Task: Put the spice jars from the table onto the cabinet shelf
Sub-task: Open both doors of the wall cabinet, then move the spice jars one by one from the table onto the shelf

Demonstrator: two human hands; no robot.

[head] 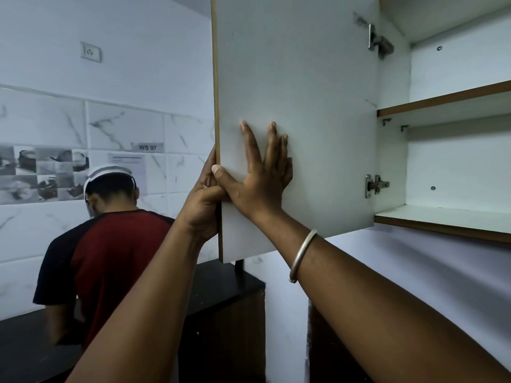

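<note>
A white wall cabinet door [298,78] hangs open, its inner face toward me. My left hand [206,205] is wrapped around the door's outer brown edge, fingers behind it. My right hand [262,172] lies flat against the inner face with fingers spread, a metal bangle on the wrist. To the right, the cabinet's bare shelves show: a lower shelf [448,219] and a middle shelf [448,102]. No spice jars and no table are in view.
Another person in a red and dark shirt [110,244] stands at the left, back toward me, at a dark counter [221,280]. Two metal hinges [376,185] hold the door. Tiled wall behind with a socket [90,51].
</note>
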